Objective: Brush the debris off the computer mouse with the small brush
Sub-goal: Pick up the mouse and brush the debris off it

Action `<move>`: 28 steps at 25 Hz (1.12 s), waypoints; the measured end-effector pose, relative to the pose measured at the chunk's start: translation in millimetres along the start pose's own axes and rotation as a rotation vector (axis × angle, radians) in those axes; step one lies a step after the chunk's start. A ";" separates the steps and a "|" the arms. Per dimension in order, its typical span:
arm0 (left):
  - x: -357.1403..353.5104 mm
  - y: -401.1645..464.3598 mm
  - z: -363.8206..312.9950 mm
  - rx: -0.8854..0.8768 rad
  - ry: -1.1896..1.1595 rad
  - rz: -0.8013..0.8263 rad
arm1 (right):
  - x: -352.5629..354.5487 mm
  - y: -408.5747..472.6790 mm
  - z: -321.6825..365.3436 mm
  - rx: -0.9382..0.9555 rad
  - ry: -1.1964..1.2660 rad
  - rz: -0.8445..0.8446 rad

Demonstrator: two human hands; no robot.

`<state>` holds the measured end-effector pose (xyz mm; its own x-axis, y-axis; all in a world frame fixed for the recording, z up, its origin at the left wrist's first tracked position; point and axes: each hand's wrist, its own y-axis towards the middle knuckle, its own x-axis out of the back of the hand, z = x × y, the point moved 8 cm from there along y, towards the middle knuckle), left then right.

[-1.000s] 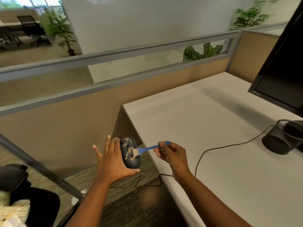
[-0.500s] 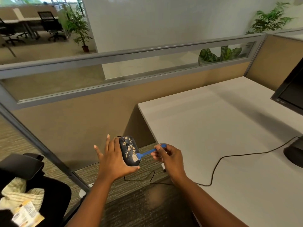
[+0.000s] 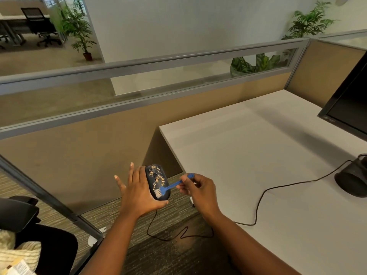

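A dark computer mouse (image 3: 155, 178) speckled with tan debris is held over the floor, left of the desk edge, by my left hand (image 3: 139, 192), which cups it from behind and below. My right hand (image 3: 200, 188) pinches the handle of a small blue brush (image 3: 172, 186). The brush's white bristles rest on the lower end of the mouse's top. Debris still covers the upper and middle part of the mouse. Its black cable (image 3: 262, 195) hangs down to the floor and runs up across the desk.
A white desk (image 3: 258, 155) lies to the right, with a black monitor (image 3: 349, 108) and its round stand (image 3: 351, 181) at the right edge. A tan cubicle partition (image 3: 79, 147) stands behind. A black chair (image 3: 17, 215) with a pale cloth is at lower left.
The brush has slid down the mouse from its middle to its lower end. The head has turned, shifting the monitor back into view.
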<state>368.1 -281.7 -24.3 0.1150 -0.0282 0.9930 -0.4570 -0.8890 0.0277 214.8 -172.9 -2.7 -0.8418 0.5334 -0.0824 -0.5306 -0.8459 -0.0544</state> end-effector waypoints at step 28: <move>-4.4 35.5 29.7 -0.086 -0.033 -0.029 | -5.1 34.8 -2.9 0.034 -0.053 -0.257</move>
<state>377.6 -326.7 -31.1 0.1579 -0.0194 0.9873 -0.5272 -0.8471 0.0677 200.9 -205.0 -7.0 -0.6821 0.7310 -0.0184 -0.7303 -0.6823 -0.0329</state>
